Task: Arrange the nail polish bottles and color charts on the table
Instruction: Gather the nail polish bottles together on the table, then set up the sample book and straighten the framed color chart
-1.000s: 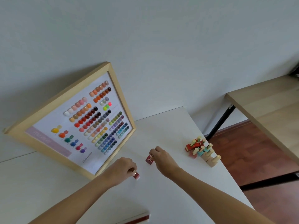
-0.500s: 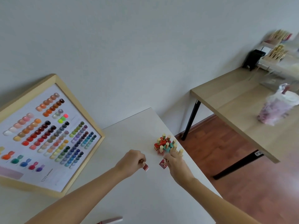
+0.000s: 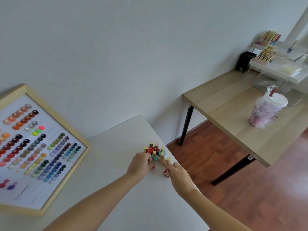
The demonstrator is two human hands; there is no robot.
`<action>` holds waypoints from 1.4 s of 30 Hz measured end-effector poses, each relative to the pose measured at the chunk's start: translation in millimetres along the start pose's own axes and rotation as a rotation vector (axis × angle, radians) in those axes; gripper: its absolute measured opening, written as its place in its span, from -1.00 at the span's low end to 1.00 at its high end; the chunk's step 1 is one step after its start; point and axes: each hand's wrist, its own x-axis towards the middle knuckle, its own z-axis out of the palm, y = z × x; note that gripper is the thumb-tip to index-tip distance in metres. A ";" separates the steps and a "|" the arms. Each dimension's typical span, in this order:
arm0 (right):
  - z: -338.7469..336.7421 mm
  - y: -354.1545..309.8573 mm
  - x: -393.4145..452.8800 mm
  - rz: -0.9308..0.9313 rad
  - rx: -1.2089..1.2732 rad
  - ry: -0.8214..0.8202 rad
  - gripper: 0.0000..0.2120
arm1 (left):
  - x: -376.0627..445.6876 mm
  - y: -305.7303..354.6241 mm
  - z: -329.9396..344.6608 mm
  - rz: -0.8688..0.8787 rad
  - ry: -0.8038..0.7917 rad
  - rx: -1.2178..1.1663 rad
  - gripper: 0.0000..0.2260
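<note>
A cluster of nail polish bottles (image 3: 155, 153) stood near the right edge of the white worktop (image 3: 116, 147). The left hand (image 3: 141, 164), knuckles up and fingers curled, pinched a small reddish bottle (image 3: 152, 166) right beside the cluster. The right hand (image 3: 179, 172) gripped a dark red bottle (image 3: 165, 173) low over the worktop, just in front of the cluster. A framed color chart (image 3: 38, 147) leaned against the wall at left. A wooden table (image 3: 233, 117) carrying a plastic cup (image 3: 266, 112) stood well apart.
</note>
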 end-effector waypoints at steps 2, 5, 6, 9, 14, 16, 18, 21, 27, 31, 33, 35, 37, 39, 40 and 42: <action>0.6 1.6 1.9 -0.009 -0.010 -0.012 -0.58 | 0.3 5.5 4.2 -0.006 0.005 0.020 -0.92; 1.9 1.8 4.7 -0.025 -0.023 -0.027 -0.61 | -0.2 11.3 8.9 -0.008 0.006 0.056 -0.89; 2.4 1.9 5.5 -0.033 -0.029 -0.029 -0.62 | -0.2 13.1 9.9 -0.007 0.007 0.067 -0.88; 3.3 1.6 8.5 -0.064 -0.028 -0.021 -0.64 | 1.2 18.1 10.8 -0.002 0.023 0.093 -0.89; -0.6 1.7 9.4 -0.078 -0.024 -0.031 -0.65 | 4.2 22.8 11.5 -0.009 0.026 0.093 -0.86; -2.1 2.4 7.5 -0.082 0.000 -0.032 -0.59 | 3.5 23.8 11.5 -0.010 0.012 0.090 -0.85; -3.0 4.0 4.5 -0.085 0.016 -0.027 -0.57 | 1.2 24.0 10.9 -0.006 0.011 0.076 -0.83; -6.3 6.3 -3.4 -0.085 0.024 0.012 -0.63 | -4.2 23.0 4.5 0.000 0.050 0.068 -0.80; -16.7 -1.8 -22.9 -0.072 0.120 0.151 -0.75 | -30.1 6.3 -35.7 -0.002 0.140 0.096 -0.74; -20.7 -25.1 -27.2 -0.142 0.175 0.167 -0.81 | -62.2 -13.1 -73.7 0.005 0.216 0.106 -0.70; -21.2 -42.4 -28.6 -0.164 0.208 0.157 -0.88 | -82.6 -23.8 -92.7 0.002 0.262 0.086 -0.68; -19.3 -62.4 -29.8 -0.162 0.189 0.135 -0.90 | -107.2 -35.8 -111.5 0.006 0.316 0.067 -0.67; -18.9 -86.1 -32.8 -0.179 0.148 0.119 -0.90 | -135.8 -49.3 -129.2 0.004 0.353 0.054 -0.67; -20.6 -114.7 -38.0 -0.241 0.178 0.091 -0.90 | -167.7 -64.7 -145.0 -0.028 0.374 0.035 -0.68; -21.4 -130.4 -41.7 -0.274 0.205 0.062 -0.90 | -184.6 -73.3 -151.9 -0.050 0.382 0.023 -0.68; -22.0 -162.0 -51.2 -0.324 0.245 0.010 -0.89 | -219.4 -91.1 -163.7 -0.095 0.398 -0.004 -0.68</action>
